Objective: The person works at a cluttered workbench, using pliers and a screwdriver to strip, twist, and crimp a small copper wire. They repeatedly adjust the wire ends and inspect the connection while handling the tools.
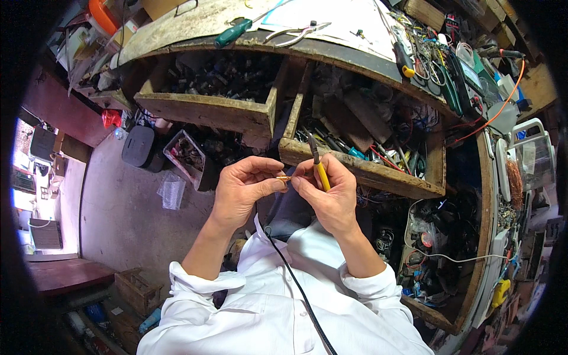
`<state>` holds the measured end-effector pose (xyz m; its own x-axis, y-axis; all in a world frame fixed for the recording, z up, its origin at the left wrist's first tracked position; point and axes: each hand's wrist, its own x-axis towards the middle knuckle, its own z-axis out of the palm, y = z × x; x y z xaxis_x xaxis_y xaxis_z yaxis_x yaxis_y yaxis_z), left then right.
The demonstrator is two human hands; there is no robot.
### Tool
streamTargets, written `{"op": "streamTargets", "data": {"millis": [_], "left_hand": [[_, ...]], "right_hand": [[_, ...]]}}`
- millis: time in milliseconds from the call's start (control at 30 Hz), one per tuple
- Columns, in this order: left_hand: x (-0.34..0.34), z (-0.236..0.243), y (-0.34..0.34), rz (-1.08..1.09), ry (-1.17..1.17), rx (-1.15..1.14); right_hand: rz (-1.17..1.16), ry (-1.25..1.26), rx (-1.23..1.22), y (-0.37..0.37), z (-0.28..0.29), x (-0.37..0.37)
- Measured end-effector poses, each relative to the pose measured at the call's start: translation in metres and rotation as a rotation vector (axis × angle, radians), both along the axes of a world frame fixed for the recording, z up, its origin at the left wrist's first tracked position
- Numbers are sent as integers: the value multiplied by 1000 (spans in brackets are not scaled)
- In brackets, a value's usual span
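Observation:
My left hand pinches a small gold-coloured piece, likely a connector, between thumb and fingers. My right hand is closed round a yellow-handled tool with dark metal jaws pointing up, and its thumb and forefinger meet at the right end of the gold piece. A black cord hangs from around my hands down over my white shirt.
Above my hands are two open wooden drawers of parts and tools and a bench with a green screwdriver and pliers. Tangled cables and instruments crowd the right. A plastic bin stands on the floor at left.

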<state>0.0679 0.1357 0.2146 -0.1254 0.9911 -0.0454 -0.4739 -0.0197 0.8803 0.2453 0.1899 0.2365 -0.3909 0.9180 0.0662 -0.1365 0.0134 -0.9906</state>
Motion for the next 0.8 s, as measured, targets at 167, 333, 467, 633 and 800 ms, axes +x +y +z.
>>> {"op": "streamTargets", "data": {"millis": [167,333,467,633,800], "left_hand": [[0,3,-1,30,97,-3],[-3,8,-4,4,285,23],[-3,8,-6,-2,284,37],[2,7,-7,34,242,17],[1,8,-6,120,357,49]], "right_hand": [[28,-13,-19,-2,-4,-1],[24,-73,13,4,-3,1],[22,-64,18,4,-7,1],[-10,-89,44,3,-4,1],[-62,34,68,3,-6,0]]}}
